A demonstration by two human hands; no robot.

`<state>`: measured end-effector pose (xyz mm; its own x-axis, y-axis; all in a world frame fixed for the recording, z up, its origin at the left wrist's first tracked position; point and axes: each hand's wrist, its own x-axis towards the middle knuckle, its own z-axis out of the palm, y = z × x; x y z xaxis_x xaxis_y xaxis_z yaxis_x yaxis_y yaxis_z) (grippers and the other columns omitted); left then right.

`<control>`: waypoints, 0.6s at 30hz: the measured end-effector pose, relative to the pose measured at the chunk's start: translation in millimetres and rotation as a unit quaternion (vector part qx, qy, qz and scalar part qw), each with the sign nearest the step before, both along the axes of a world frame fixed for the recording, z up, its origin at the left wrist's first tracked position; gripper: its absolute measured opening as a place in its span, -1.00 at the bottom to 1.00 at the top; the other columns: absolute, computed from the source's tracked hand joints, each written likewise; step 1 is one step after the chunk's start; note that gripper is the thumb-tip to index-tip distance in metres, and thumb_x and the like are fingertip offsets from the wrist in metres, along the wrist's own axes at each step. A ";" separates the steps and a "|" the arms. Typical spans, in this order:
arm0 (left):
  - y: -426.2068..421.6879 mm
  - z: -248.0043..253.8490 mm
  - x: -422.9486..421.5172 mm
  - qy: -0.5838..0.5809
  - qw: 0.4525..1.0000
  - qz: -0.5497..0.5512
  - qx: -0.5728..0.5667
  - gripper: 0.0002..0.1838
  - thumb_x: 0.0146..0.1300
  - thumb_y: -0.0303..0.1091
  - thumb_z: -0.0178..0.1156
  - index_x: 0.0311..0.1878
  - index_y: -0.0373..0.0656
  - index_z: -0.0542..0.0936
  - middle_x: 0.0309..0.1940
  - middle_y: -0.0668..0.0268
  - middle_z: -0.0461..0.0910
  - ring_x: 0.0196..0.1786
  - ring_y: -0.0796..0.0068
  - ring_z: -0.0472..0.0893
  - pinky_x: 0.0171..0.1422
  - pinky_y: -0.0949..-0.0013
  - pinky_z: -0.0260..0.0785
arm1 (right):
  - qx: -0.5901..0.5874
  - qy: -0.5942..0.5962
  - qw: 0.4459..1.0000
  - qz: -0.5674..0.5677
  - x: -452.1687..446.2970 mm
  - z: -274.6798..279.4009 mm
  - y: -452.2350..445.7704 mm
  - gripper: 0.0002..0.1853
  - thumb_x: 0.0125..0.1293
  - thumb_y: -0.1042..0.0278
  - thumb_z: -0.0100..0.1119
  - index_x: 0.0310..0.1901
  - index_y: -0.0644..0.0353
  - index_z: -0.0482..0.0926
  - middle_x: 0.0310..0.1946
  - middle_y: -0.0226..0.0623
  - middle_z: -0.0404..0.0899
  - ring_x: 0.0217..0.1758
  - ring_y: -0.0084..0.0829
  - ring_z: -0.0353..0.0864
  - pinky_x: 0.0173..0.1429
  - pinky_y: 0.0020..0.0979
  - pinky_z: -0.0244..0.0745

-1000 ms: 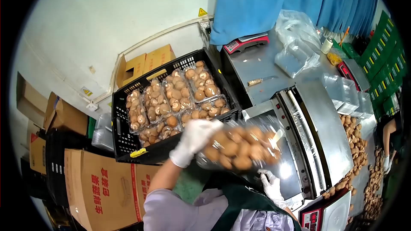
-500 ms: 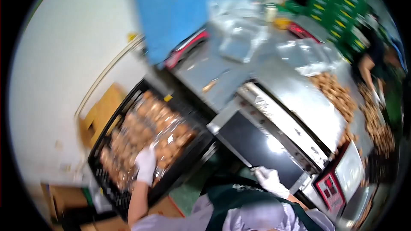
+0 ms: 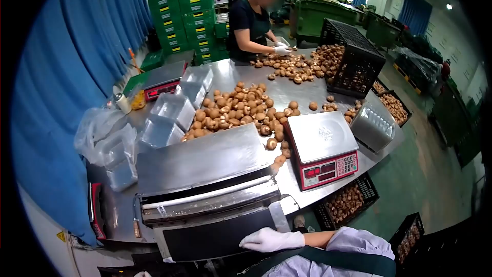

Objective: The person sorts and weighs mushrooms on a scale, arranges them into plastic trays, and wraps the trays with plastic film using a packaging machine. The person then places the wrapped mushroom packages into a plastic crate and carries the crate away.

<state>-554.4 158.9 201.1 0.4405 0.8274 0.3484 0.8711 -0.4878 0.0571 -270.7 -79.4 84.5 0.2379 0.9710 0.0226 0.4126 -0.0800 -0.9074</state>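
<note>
My right hand [image 3: 269,240], in a white glove, rests with its fingers laid out on the dark flat plate [image 3: 205,240] of a film-wrapping machine [image 3: 212,200]. Nothing is visible in it. Of my left hand [image 3: 142,274] only a small white bit of glove shows at the bottom edge, so its fingers are hidden. Behind the machine's metal top lies a heap of brown mushrooms [image 3: 236,107]. A red-framed digital scale [image 3: 323,143] with a bare metal pan stands right of the machine.
Clear plastic trays [image 3: 171,113] and plastic bags [image 3: 97,131] lie left of the mushrooms. Across the table a co-worker [image 3: 251,23] in white gloves handles mushrooms beside a tipped black crate [image 3: 353,56]. Green crates [image 3: 192,13] are stacked behind. Another mushroom crate [image 3: 348,202] sits on the floor.
The view has swung right and up, from the black crate of bagged mushrooms towards the table. My left hand, earlier on those bags, is now almost out of view. My right stays at the machine.
</note>
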 end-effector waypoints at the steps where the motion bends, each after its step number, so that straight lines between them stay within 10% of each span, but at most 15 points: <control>1: -4.4 -0.6 17.6 -0.043 0.997 -0.058 -0.003 -0.76 0.24 -0.18 0.13 -0.28 -0.17 0.62 -0.33 0.16 0.61 -0.29 0.18 0.60 -0.15 0.28 0.46 | 0.039 0.000 0.999 -0.036 17.0 3.1 -13.8 -0.74 0.32 0.21 0.00 -0.06 0.13 0.55 -0.26 -0.15 0.62 -0.19 -0.16 0.62 -0.07 -0.30 0.52; 9: -101.7 -4.0 155.4 -0.102 0.959 -0.229 -0.134 -0.84 0.22 -0.34 0.15 -0.25 -0.24 0.59 -0.30 0.13 0.60 -0.23 0.17 0.59 -0.08 0.30 0.44 | -0.048 -0.186 0.868 -0.457 229.0 69.7 -219.9 -0.77 0.12 0.35 0.23 -0.15 0.09 0.57 -0.32 -0.18 0.58 -0.34 -0.19 0.58 -0.19 -0.28 0.51; 10: -122.0 -3.8 174.2 -0.110 0.954 -0.227 -0.163 -0.84 0.23 -0.35 0.13 -0.24 -0.23 0.59 -0.30 0.12 0.59 -0.24 0.17 0.59 -0.07 0.31 0.44 | -0.105 -0.373 0.796 -0.464 256.6 87.4 -250.4 -0.74 0.08 0.37 0.27 -0.15 0.14 0.59 -0.29 -0.16 0.60 -0.28 -0.25 0.60 -0.19 -0.32 0.53; 15: -204.3 -62.3 262.7 -0.173 0.905 -0.305 -0.242 -0.95 0.05 -0.43 0.22 -0.41 -0.18 0.60 -0.44 0.20 0.59 -0.33 0.22 0.60 -0.20 0.30 0.45 | -0.243 -0.507 0.652 -0.509 363.7 54.4 -401.3 -0.78 0.09 0.27 0.21 -0.29 0.23 0.55 -0.26 -0.12 0.58 -0.14 -0.07 0.54 -0.06 -0.15 0.44; 18: -244.1 -71.1 303.5 -0.149 0.896 -0.339 -0.244 -0.92 0.07 -0.35 0.23 -0.39 -0.12 0.59 -0.39 0.26 0.59 -0.29 0.24 0.59 -0.18 0.29 0.43 | -0.345 -0.363 0.751 -0.430 379.5 44.7 -440.6 -0.81 0.09 0.29 0.22 -0.35 0.24 0.56 -0.39 -0.06 0.57 -0.25 -0.02 0.56 -0.14 -0.13 0.44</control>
<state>-250.9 -85.2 130.0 0.8471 0.4907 0.2041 0.2943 -0.7529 0.5887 108.8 -520.0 129.1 0.9524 0.3047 0.0121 0.3045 -0.9484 -0.0887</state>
